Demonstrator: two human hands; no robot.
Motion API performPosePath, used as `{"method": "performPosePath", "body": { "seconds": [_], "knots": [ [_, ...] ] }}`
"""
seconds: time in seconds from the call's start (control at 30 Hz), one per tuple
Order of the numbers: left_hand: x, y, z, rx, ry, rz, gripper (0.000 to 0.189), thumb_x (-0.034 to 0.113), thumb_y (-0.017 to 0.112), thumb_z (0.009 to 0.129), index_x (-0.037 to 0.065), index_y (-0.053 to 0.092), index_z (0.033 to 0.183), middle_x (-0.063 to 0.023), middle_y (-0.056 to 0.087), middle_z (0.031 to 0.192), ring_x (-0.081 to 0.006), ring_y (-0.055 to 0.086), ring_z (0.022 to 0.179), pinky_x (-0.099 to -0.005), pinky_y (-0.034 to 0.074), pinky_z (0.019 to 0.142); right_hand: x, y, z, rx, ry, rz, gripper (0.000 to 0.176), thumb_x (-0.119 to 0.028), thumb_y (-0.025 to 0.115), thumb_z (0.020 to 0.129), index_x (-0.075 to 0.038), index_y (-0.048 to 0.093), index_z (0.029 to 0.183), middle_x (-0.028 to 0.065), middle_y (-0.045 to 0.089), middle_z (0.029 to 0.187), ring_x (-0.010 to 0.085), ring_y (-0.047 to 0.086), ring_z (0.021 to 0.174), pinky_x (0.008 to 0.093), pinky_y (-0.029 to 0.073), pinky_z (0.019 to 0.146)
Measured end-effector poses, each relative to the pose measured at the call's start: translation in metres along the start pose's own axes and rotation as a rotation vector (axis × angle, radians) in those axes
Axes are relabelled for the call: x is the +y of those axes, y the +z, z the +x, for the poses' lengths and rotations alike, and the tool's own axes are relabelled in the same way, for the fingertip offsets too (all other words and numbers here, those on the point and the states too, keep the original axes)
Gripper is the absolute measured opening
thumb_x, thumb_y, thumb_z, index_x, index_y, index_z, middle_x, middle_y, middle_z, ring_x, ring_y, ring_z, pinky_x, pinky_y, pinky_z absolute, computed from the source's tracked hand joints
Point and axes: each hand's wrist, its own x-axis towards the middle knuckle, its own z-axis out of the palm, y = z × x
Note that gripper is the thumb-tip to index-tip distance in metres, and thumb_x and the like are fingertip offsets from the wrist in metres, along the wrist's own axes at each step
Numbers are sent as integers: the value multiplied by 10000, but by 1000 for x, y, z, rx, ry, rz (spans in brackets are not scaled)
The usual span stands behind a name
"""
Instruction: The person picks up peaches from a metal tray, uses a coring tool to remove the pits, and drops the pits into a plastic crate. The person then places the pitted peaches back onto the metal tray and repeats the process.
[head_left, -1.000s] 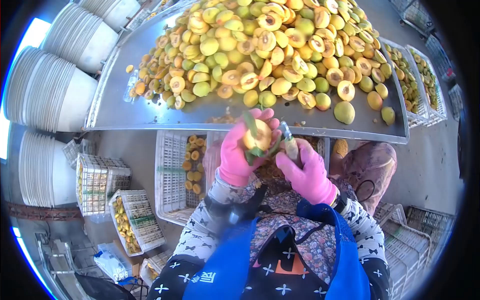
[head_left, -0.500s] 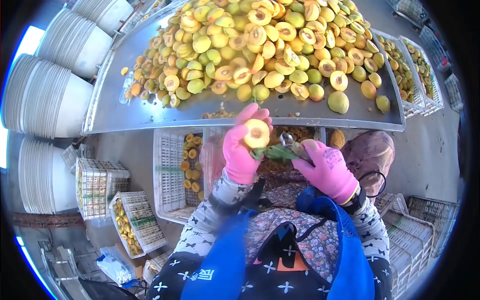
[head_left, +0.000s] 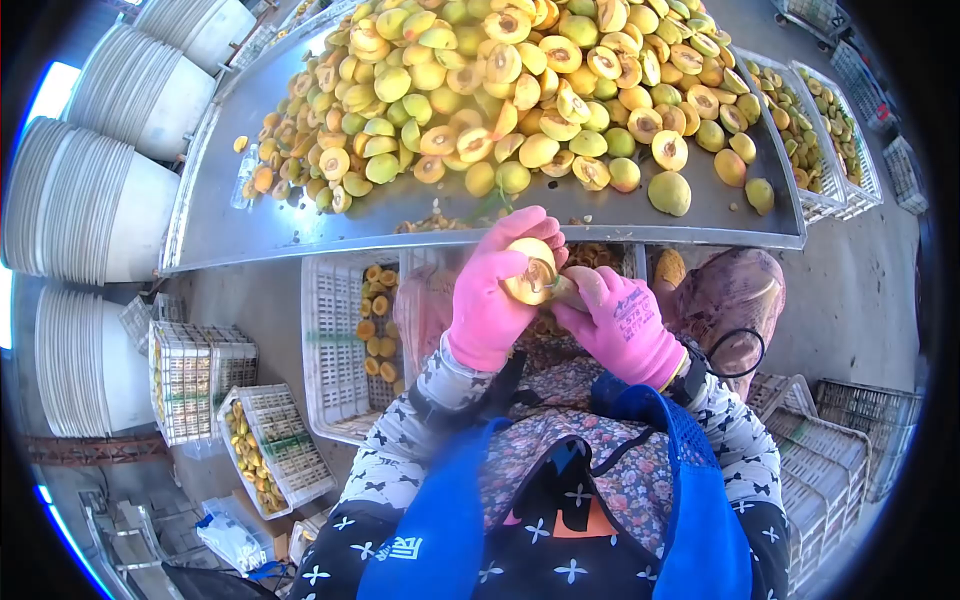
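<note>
My left hand [head_left: 492, 300], in a pink glove, holds a halved yellow fruit [head_left: 530, 270] with its cut face turned toward my right hand. My right hand [head_left: 622, 325], also in a pink glove, is closed around the handle of a small tool [head_left: 568, 292]. The metal end of the tool meets the middle of the cut face. Both hands are close together just below the front edge of a metal table [head_left: 350, 238]. On that table lies a big heap of halved yellow-green fruit [head_left: 470, 90].
Below the table edge stands a white crate [head_left: 330, 350] with fruit halves. Another fruit crate [head_left: 290, 450] sits at the lower left, near stacked white tubs [head_left: 75, 360]. More fruit crates [head_left: 822, 190] are at the right, with stacked crates [head_left: 825, 480] at the lower right.
My right hand has moved left and brought the tool against the fruit. The fruit half has tilted toward it, and the green leaf by my hands no longer shows.
</note>
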Motion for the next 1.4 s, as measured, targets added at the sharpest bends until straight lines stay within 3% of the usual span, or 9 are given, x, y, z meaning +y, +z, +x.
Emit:
{"method": "performPosePath", "body": {
  "seconds": [0.43, 0.73, 0.87, 1.07, 1.2, 1.27, 1.33, 1.37, 1.4],
  "knots": [
    [-16, 16, 1, 275, 99, 121, 293, 93, 619, 938, 32, 595, 1223, -87, 662, 982, -212, 636, 914, -357, 560, 809, -9, 15, -8, -219, 149, 192, 283, -231, 656, 859, -37, 490, 981, 162, 610, 805, 369, 636, 695, 462, 495, 595],
    [-12, 29, 7, 224, 189, 198, 281, 150, 587, 965, 35, 598, 1222, -93, 672, 983, -213, 652, 913, -363, 572, 803, -21, 35, -13, 76, 138, 452, 205, -165, 651, 866, -37, 531, 972, 113, 615, 727, 312, 630, 615, 409, 492, 547],
    [-5, 22, 12, 144, 70, 190, 289, 186, 572, 981, 17, 599, 1214, -104, 679, 938, -224, 668, 857, -363, 582, 751, -21, -15, 7, -510, 687, 1337, 150, -175, 632, 897, -46, 565, 936, 10, 558, 669, 87, 517, 502, 254, 409, 463],
    [-4, 17, 11, 89, -39, 307, 342, 234, 556, 996, -13, 584, 1230, -112, 683, 901, -235, 677, 799, -372, 588, 708, -8, -18, 4, -722, 660, 1611, 144, -150, 659, 877, -45, 578, 930, 1, 561, 697, 80, 527, 523, 238, 396, 458],
    [-1, 7, 15, 67, -214, 236, 350, 242, 525, 1016, -29, 570, 1231, -118, 673, 891, -230, 676, 797, -358, 590, 696, -24, -25, 6, -974, 568, 1496, 181, -120, 687, 861, -7, 611, 979, 19, 585, 691, 90, 523, 498, 234, 395, 449],
    [2, 5, 11, 166, -225, 230, 329, 219, 500, 1025, -29, 566, 1232, -128, 672, 897, -231, 685, 798, -358, 598, 713, -15, -26, 2, -827, 645, 1509, 166, -139, 684, 864, -46, 602, 973, -20, 561, 715, 56, 495, 532, 221, 387, 465],
    [24, -11, -2, 202, 49, 453, 342, 200, 533, 995, -28, 562, 1248, -142, 689, 943, -229, 705, 817, -355, 608, 738, 1, -30, 1, -768, 690, 1349, 182, -182, 696, 858, -63, 580, 933, 27, 587, 694, 154, 561, 543, 303, 431, 504],
    [49, -28, -13, 0, 384, 1116, 350, 190, 573, 972, -27, 578, 1246, -139, 697, 946, -228, 707, 840, -341, 606, 750, 13, -25, -9, -665, 549, 1056, 198, -196, 697, 855, -58, 570, 920, 69, 594, 697, 218, 580, 573, 343, 442, 529],
    [75, -39, -26, 173, 349, 1259, 342, 183, 611, 951, -12, 604, 1232, -128, 700, 964, -218, 697, 864, -330, 582, 778, 25, -15, -24, -552, 403, 766, 215, -211, 697, 853, -54, 560, 908, 112, 601, 701, 283, 599, 603, 383, 453, 555]
  ]
}}
